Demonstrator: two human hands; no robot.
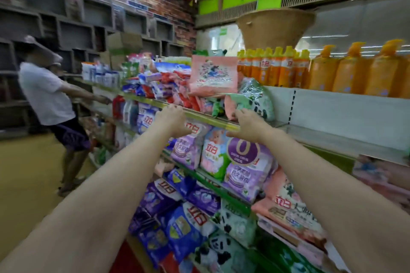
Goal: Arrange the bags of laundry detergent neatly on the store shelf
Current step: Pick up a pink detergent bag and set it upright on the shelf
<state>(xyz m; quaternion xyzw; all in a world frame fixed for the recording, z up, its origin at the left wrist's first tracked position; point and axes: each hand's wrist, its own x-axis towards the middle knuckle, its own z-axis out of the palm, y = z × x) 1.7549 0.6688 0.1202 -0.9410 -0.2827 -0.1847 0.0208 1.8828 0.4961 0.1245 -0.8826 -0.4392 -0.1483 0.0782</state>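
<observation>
Nearest the camera, two bare forearms extend from the 7 and 5 o'clock edges toward the shelving. Below them, at 6 o'clock, blue and purple detergent bags (177, 228) and panda-print bags (235, 221) lie stacked on the lower shelves.

The left hand (172, 121) sits at the front rail of the upper shelf (199, 115), fingers curled over toward the rail edge; whether it grips the rail cannot be determined. The right hand (246, 125) reaches toward 12 o'clock, its fingers touching the lower edge of a green-and-pink bag (236, 101); the grip itself is hidden by the back of the hand.

Directly under the hands, purple bags (246, 170) stand on the middle shelf.

On the upper shelf, a pink bag (214, 74) stands upright on a heap of red, blue and pink bags (168, 86) extending toward 10 o'clock. At 2 o'clock, orange bottles (321, 71) stand in a row.

At 9 o'clock, farther along the aisle, a person in a white shirt (46, 93) reaches toward the shelves.
</observation>
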